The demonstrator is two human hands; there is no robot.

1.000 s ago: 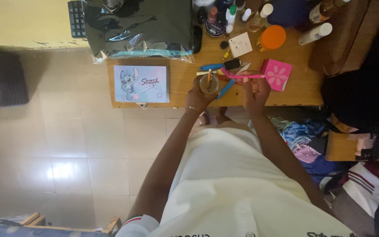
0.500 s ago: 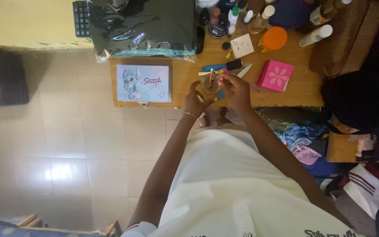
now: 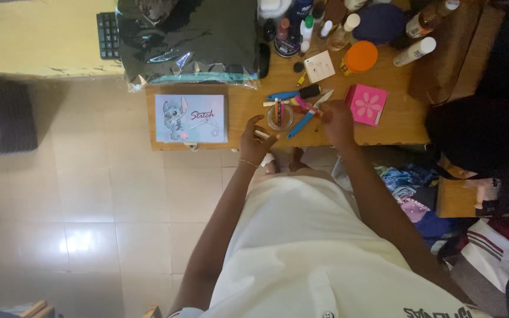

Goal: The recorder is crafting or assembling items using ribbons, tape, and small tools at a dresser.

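Observation:
A clear glass cup (image 3: 280,117) stands near the front edge of the wooden desk (image 3: 248,106), with an orange pen and a pink pen upright in it. My left hand (image 3: 255,140) is just left of the cup, off it, with a small pale stick (image 3: 261,134) pinched in its fingers. My right hand (image 3: 337,121) lies to the right of the cup, fingertips closed on the end of a pink pen (image 3: 305,105) lying on the desk. A blue pen (image 3: 300,125) lies slanted between the cup and my right hand.
A pale blue cartoon notebook (image 3: 190,118) lies left of the cup and a pink flowered notebook (image 3: 367,104) to the right. Behind are a black plastic bag (image 3: 189,41), a keyboard (image 3: 106,35), an orange lid (image 3: 361,56), a white card (image 3: 319,66) and several bottles. Clothes are piled at the right.
My right hand carried a pink pen into the cup, then drew back right to another pink pen. My left hand let go of the cup and moved down-left.

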